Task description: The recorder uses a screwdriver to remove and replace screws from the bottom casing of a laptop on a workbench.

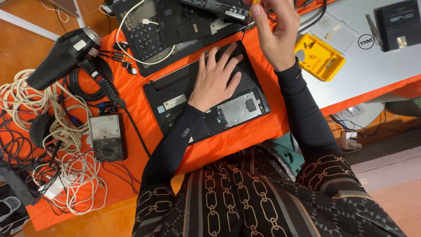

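A black laptop base (175,94) lies bottom-up on an orange cloth, its silver drive bay (239,109) exposed. My left hand (215,77) rests flat on it, fingers spread. Above the laptop's far right corner, my right hand (274,30) pinches a thin screwdriver (245,27) with a yellow handle, its tip pointing down at that corner. A separate keyboard panel (151,30) lies further back, with a battery pack (219,8) on top of it.
A yellow screwdriver bit case (319,57) lies open on a silver laptop lid (377,66) at right, beside a black drive (400,24). To the left are a heat gun (66,55), an analogue multimeter (106,137) and tangled white cables (66,175).
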